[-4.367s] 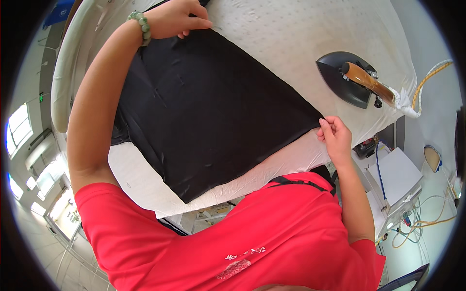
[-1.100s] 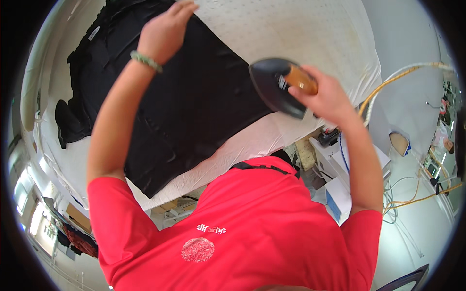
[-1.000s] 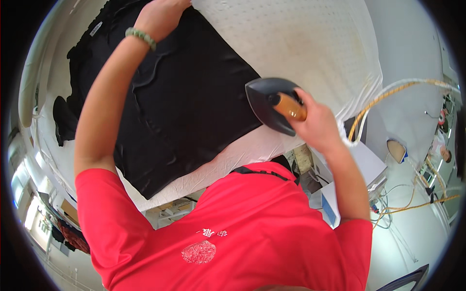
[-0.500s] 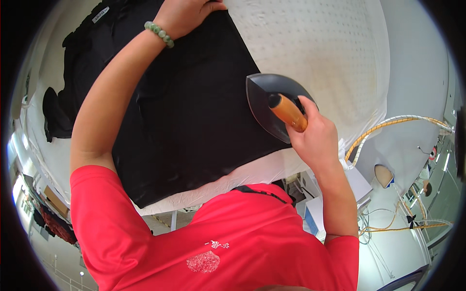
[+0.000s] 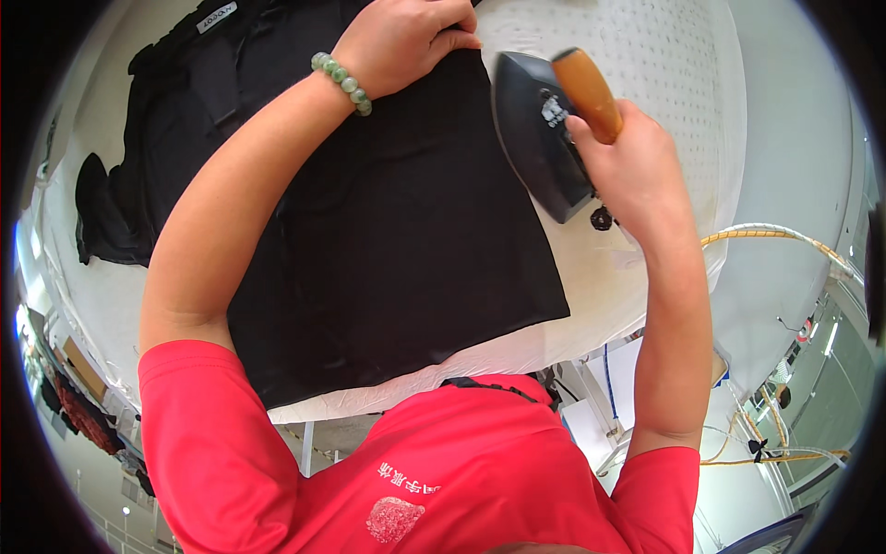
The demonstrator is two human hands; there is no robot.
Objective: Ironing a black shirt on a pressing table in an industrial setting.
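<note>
A black garment [image 5: 397, 249] lies spread on the white padded ironing surface, its lower hem towards me. My left hand [image 5: 397, 46] is at its far right edge, the thumb and fingers pinched on the cloth. A green beaded bracelet [image 5: 341, 83] circles that wrist. In my right hand [image 5: 637, 166] is an iron [image 5: 535, 134], gripped by its wooden handle [image 5: 588, 92]. The dark body of the iron is along the garment's right edge, with its pointed end facing away from me. Whether its sole touches the cloth or hovers, I cannot tell.
White perforated padding [image 5: 646, 65] extends right of the garment. A yellow-and-white hose [image 5: 775, 233] loops in from the right. A white label [image 5: 217, 17] sits on the garment's far left part. Below the right edge are white boxes [image 5: 623, 379] and cables.
The iron has moved away from me and turned, its point now facing the far side. My left hand has shifted slightly right and nearer, still pinching the garment's edge.
</note>
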